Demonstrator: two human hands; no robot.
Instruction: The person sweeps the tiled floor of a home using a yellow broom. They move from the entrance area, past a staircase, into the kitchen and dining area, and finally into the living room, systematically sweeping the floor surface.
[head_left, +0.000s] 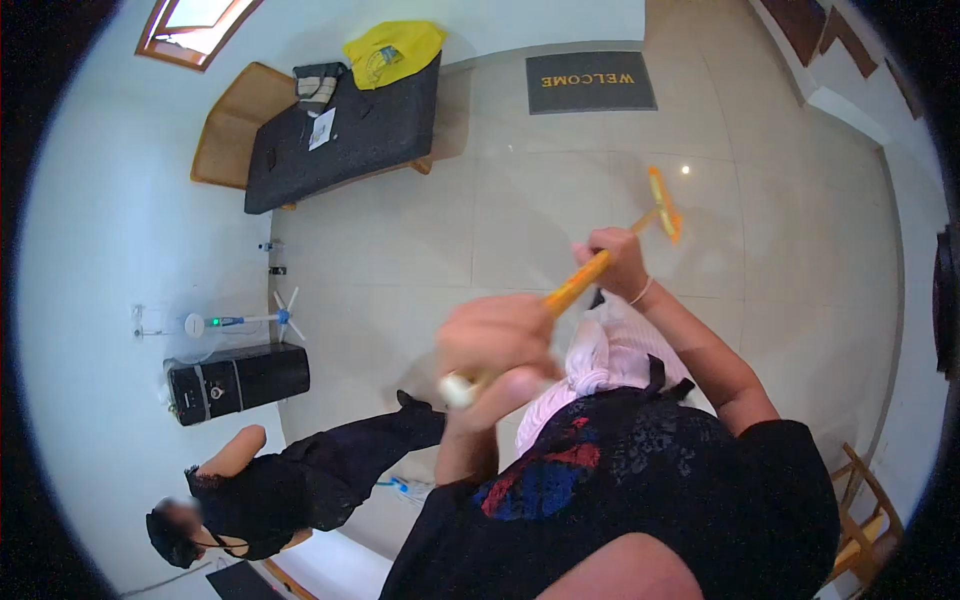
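Observation:
My left hand (495, 349), somewhat blurred, is closed around the upper end of a yellow-orange pole (579, 283), whose pale end cap sticks out below the fist. Farther down the same pole, my right hand (619, 261) is wrapped around it, with a thin band on the wrist. The pole runs up and to the right to a narrow orange and yellow head (664, 204), blurred, at the tiled floor (540, 217). It looks like a floor squeegee or mop; which one I cannot tell.
Another person (277, 480) stands at lower left, near a blue-and-white mop (409, 489). A dark-topped bench (352, 150) holds a yellow cloth (394, 52) and a bag. A black speaker-like box (240, 382) and a fan (240, 321) are by the left wall. A doormat (591, 82) lies ahead; a wooden chair (862, 517) is lower right.

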